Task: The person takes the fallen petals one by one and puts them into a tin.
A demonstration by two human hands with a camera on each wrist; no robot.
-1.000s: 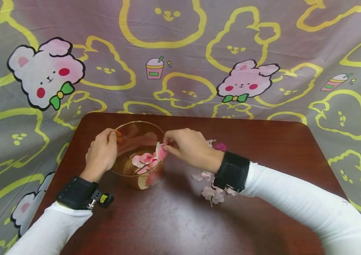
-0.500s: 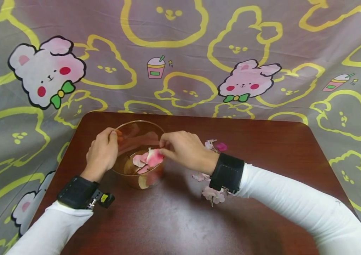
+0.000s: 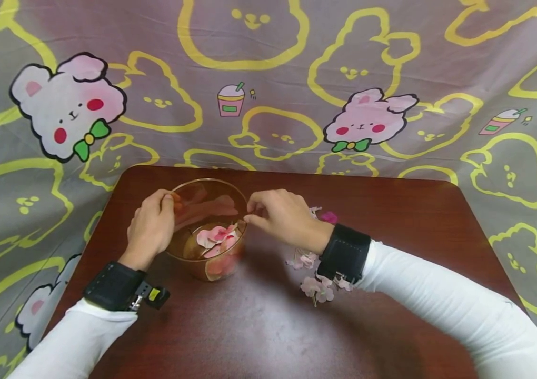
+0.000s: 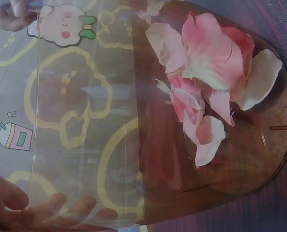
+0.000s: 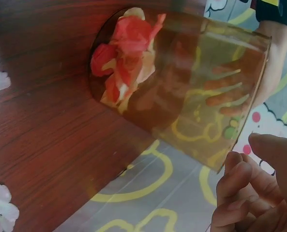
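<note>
A clear amber bowl [image 3: 204, 211] stands on the table at the left of the head view. My left hand [image 3: 151, 223] grips its left rim, thumb on one side of the wall and fingers on the other. Pink and white flower petals [image 4: 213, 53] lie heaped in the bottom. At the right rim is my right hand [image 3: 284, 218], holding nothing. In the right wrist view the thumb and index fingertip of this hand [image 5: 254, 188] stand apart beside the rim, the other fingers loosely bent.
Small pale pink blossoms [image 3: 318, 289] lie on the brown table [image 3: 259, 326], partly beneath my right wrist. A magenta flower piece [image 3: 329, 217] sits behind that wrist. A patterned grey curtain [image 3: 268, 89] hangs along the table's far edge.
My right hand has dipped over the rim with a pink petal, let it go into the bowl, and drawn back right to the rim. The left hand keeps its grip.
</note>
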